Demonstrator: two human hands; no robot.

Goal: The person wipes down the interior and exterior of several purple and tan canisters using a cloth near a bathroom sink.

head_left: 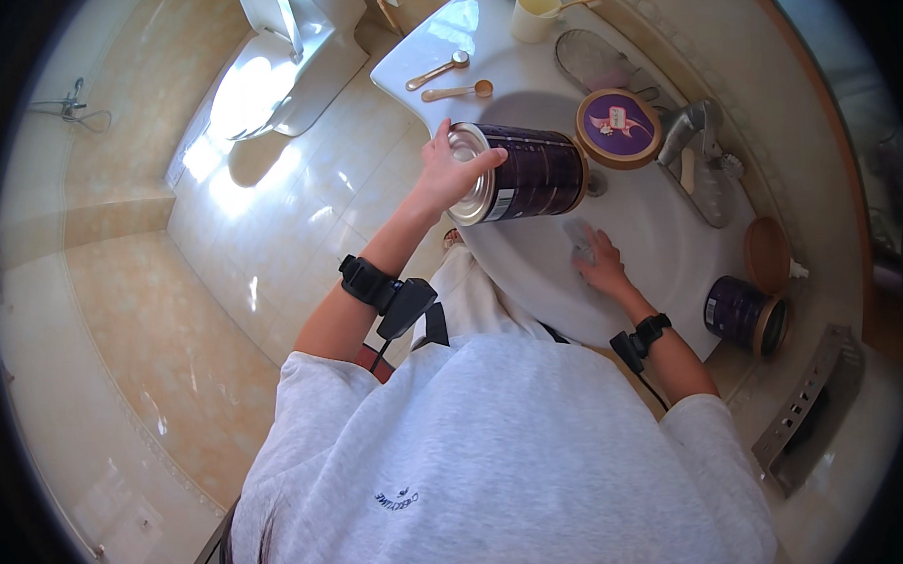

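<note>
Can, dark purple (539,174), on its side over sink (659,250), near 12 o'clock ahead of you. Long axis runs roughly 9 to 3: silver end toward 9, brown-rimmed end toward 3. Your left hand (452,175) nearer, gripping silver end, thumb and fingers spread across its rim. Your right hand (604,267) free of can, low in basin; can lies at its 11. Right fingers partly curled at greyish wad (578,236), perhaps cloth; cannot tell if gripped. Round lid (618,127) at can's 2.
</note>
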